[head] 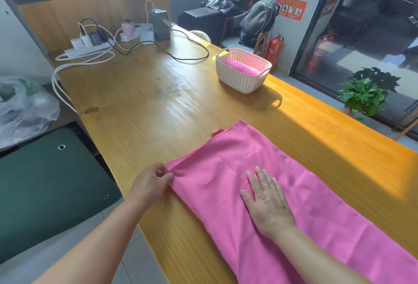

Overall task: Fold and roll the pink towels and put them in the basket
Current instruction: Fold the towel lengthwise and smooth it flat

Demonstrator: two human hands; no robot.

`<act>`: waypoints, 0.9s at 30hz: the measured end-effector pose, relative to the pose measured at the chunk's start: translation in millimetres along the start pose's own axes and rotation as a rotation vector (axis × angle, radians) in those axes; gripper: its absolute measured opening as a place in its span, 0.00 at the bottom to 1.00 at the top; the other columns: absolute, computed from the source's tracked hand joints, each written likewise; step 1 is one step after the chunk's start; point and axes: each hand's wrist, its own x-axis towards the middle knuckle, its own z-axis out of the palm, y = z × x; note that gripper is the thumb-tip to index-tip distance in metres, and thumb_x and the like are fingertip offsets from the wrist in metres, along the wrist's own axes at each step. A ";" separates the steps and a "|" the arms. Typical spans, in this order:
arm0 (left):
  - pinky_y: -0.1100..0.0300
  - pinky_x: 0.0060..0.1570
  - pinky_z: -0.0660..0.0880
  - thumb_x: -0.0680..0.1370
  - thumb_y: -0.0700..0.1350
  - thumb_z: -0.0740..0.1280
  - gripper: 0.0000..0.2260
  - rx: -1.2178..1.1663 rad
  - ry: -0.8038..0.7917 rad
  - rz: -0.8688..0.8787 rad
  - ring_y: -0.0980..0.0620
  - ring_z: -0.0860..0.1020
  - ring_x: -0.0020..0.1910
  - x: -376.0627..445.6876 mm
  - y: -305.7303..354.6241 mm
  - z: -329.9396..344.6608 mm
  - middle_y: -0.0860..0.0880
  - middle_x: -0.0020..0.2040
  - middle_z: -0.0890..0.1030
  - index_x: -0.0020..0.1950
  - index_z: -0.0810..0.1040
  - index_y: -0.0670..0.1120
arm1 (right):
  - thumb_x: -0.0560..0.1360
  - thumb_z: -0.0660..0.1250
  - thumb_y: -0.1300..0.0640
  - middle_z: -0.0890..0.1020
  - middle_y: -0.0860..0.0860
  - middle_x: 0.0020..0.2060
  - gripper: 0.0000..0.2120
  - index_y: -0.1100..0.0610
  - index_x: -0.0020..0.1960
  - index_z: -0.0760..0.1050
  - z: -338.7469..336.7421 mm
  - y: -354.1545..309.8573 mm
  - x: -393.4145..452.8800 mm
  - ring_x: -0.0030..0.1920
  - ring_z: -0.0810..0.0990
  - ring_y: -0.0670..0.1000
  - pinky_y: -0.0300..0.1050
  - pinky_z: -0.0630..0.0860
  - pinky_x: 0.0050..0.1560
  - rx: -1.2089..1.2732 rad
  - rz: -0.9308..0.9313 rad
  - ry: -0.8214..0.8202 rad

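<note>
Left hand (151,182) pinching the towel (294,184) corner at the table (144,102) edge, right hand (267,202) pressing flat with fingers straight on the spread towel, basket (243,70) farther right holding a rolled towel (243,68)

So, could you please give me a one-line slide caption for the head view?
Left hand pinches the pink towel corner, right hand presses it flat; one rolled towel already in the basket.

Two pink towels (282,182) — one basket (243,70) — two hands (150,183).
</note>
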 end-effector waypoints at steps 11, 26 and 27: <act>0.56 0.50 0.70 0.73 0.32 0.63 0.14 0.253 0.227 0.056 0.44 0.75 0.53 16.8 13.0 0.2 0.43 0.55 0.77 0.56 0.78 0.43 | 0.79 0.39 0.32 0.32 0.44 0.76 0.35 0.47 0.77 0.31 2.0 2.9 6.0 0.75 0.28 0.44 0.46 0.30 0.76 -0.032 -0.043 -0.011; 0.55 0.75 0.32 0.74 0.73 0.36 0.36 0.761 -0.180 0.468 0.57 0.32 0.76 14.7 20.7 65.4 0.57 0.78 0.34 0.78 0.38 0.59 | 0.80 0.43 0.34 0.35 0.40 0.76 0.32 0.46 0.80 0.41 -3.3 9.4 5.8 0.75 0.30 0.40 0.37 0.27 0.72 0.158 -0.095 0.020; 0.55 0.75 0.33 0.76 0.71 0.39 0.34 0.758 -0.157 0.430 0.57 0.34 0.76 19.2 26.9 64.9 0.55 0.79 0.36 0.79 0.41 0.57 | 0.82 0.49 0.38 0.42 0.41 0.78 0.30 0.47 0.80 0.49 -7.9 10.1 5.8 0.78 0.38 0.42 0.36 0.32 0.74 0.247 -0.078 0.060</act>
